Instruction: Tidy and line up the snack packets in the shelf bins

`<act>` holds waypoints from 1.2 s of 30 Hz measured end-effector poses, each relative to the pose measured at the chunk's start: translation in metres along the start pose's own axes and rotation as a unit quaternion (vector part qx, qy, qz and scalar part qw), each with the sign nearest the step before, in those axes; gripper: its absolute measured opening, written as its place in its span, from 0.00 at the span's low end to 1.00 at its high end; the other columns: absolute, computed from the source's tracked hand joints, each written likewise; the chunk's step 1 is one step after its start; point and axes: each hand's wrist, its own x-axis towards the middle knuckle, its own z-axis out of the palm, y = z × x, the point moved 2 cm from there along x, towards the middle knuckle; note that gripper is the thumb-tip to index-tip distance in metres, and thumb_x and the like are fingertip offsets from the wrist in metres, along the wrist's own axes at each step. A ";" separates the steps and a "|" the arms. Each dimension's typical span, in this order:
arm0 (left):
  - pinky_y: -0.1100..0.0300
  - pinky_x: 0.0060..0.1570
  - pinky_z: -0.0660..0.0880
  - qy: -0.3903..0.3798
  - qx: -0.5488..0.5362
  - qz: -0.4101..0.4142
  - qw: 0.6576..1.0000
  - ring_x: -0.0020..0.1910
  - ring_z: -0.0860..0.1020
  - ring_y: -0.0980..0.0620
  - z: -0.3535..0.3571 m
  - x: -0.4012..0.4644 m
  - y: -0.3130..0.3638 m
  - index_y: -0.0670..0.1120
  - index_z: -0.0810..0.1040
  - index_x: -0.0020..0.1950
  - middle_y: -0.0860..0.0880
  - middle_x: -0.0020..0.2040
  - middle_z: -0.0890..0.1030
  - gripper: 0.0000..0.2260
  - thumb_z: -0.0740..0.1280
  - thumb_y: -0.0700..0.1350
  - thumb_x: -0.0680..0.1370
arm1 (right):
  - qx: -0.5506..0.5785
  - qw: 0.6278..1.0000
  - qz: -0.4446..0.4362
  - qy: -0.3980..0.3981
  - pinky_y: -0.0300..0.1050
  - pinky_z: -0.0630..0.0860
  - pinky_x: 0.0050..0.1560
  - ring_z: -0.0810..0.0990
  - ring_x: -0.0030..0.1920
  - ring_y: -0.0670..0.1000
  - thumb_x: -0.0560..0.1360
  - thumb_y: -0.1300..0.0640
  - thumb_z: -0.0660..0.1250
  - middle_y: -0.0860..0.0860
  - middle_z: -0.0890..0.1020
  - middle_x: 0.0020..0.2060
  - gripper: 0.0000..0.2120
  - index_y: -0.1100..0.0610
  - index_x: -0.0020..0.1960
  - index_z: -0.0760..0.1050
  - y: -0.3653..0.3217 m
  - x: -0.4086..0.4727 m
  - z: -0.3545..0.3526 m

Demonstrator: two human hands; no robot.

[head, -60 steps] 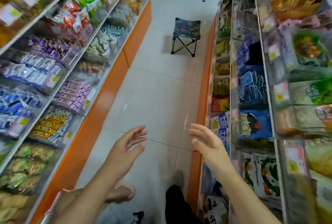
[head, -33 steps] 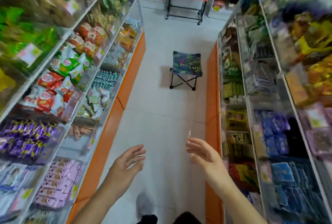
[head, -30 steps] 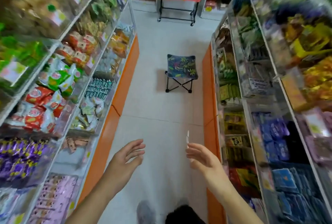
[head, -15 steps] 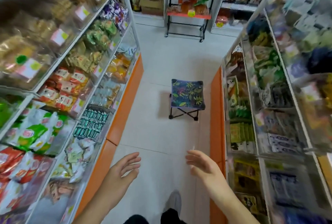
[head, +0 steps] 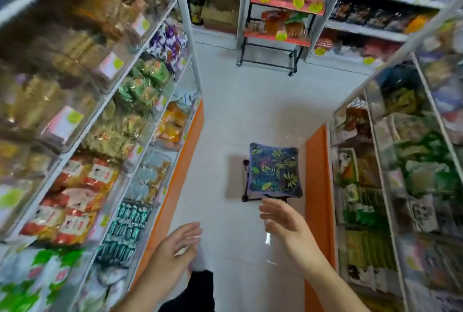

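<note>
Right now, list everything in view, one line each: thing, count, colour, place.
folding stool: one, blue leaf-print seat, black legs, aisle floor ahead
left shelving: one run, white rails, orange base, left of aisle
red packets: many, red and white, left bin
teal packets: many, teal, lower left bin
right shelving: one run, clear bins, mostly green packets
display rack: one, black frame, red tiers, aisle end
floor: white tiles
hands: left hand, right hand, both open and empty, over the aisle

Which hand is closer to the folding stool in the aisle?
Right. The right hand reaches just below the stool; the left hand is lower and further left.
</note>
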 end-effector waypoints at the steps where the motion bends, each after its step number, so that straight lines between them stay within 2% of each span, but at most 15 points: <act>1: 0.56 0.62 0.78 -0.008 0.002 0.003 1.000 0.58 0.83 0.54 -0.006 0.018 0.018 0.48 0.79 0.65 0.56 0.57 0.85 0.20 0.67 0.28 0.78 | 0.005 1.000 0.010 0.004 0.56 0.79 0.66 0.83 0.61 0.47 0.81 0.64 0.68 0.45 0.85 0.60 0.20 0.43 0.67 0.79 -0.006 0.011 0.001; 4: 0.59 0.60 0.78 -0.037 0.016 0.028 0.999 0.58 0.83 0.54 -0.023 0.080 0.078 0.49 0.79 0.64 0.52 0.58 0.86 0.21 0.67 0.28 0.78 | 0.020 0.999 0.035 0.026 0.56 0.79 0.66 0.84 0.61 0.47 0.82 0.63 0.68 0.45 0.85 0.59 0.19 0.43 0.67 0.79 -0.021 0.045 0.003; 10: 0.56 0.62 0.76 -0.083 0.048 0.076 0.992 0.60 0.82 0.55 -0.026 0.187 0.183 0.50 0.79 0.66 0.51 0.61 0.84 0.20 0.68 0.32 0.79 | 0.064 0.992 0.083 0.075 0.48 0.80 0.62 0.84 0.60 0.48 0.82 0.64 0.68 0.46 0.86 0.58 0.18 0.47 0.66 0.80 -0.036 0.104 -0.015; 15: 0.51 0.65 0.76 -0.072 0.055 0.074 0.993 0.60 0.82 0.54 -0.019 0.270 0.228 0.49 0.78 0.67 0.51 0.61 0.84 0.20 0.68 0.31 0.79 | 0.089 0.987 0.110 0.078 0.52 0.79 0.64 0.84 0.60 0.49 0.82 0.65 0.68 0.47 0.86 0.57 0.17 0.47 0.65 0.80 -0.042 0.180 -0.040; 19: 0.52 0.66 0.76 -0.051 0.067 0.051 0.995 0.59 0.82 0.56 -0.016 0.314 0.254 0.50 0.78 0.67 0.54 0.60 0.84 0.19 0.68 0.33 0.80 | 0.082 0.988 0.126 0.045 0.50 0.78 0.66 0.83 0.61 0.46 0.82 0.63 0.68 0.45 0.86 0.59 0.17 0.46 0.66 0.80 -0.063 0.251 -0.066; 23: 0.50 0.67 0.75 -0.035 0.056 0.027 0.997 0.60 0.82 0.57 -0.020 0.350 0.276 0.52 0.78 0.67 0.55 0.61 0.84 0.19 0.68 0.34 0.80 | 0.038 0.994 0.106 0.007 0.56 0.78 0.68 0.83 0.61 0.45 0.82 0.65 0.68 0.43 0.86 0.58 0.18 0.46 0.66 0.79 -0.104 0.328 -0.085; 26: 0.50 0.67 0.75 -0.014 0.042 0.008 0.999 0.60 0.82 0.56 -0.030 0.377 0.288 0.52 0.79 0.66 0.54 0.61 0.84 0.18 0.68 0.34 0.80 | 0.021 0.996 0.082 0.003 0.52 0.78 0.68 0.83 0.61 0.46 0.81 0.67 0.68 0.44 0.86 0.58 0.19 0.46 0.64 0.80 -0.141 0.382 -0.087; 28: 0.55 0.65 0.76 -0.007 0.028 -0.001 1.000 0.59 0.82 0.57 -0.038 0.399 0.300 0.51 0.78 0.66 0.53 0.60 0.85 0.17 0.68 0.34 0.80 | 0.027 0.997 0.067 -0.004 0.50 0.79 0.66 0.84 0.61 0.48 0.81 0.69 0.67 0.47 0.86 0.57 0.20 0.48 0.64 0.80 -0.166 0.420 -0.085; 31: 0.60 0.63 0.77 0.006 0.017 0.006 1.000 0.59 0.82 0.55 -0.052 0.438 0.317 0.49 0.79 0.66 0.52 0.59 0.85 0.17 0.68 0.34 0.80 | 0.021 0.998 0.042 -0.032 0.51 0.81 0.63 0.83 0.62 0.51 0.82 0.67 0.66 0.49 0.85 0.59 0.19 0.48 0.66 0.79 -0.196 0.481 -0.075; 36: 0.59 0.63 0.76 0.014 0.021 0.015 1.000 0.61 0.82 0.56 -0.080 0.500 0.344 0.52 0.79 0.67 0.55 0.60 0.84 0.20 0.67 0.32 0.80 | 0.027 0.998 0.018 -0.054 0.49 0.80 0.63 0.84 0.61 0.50 0.80 0.66 0.67 0.48 0.85 0.58 0.20 0.46 0.64 0.80 -0.245 0.574 -0.050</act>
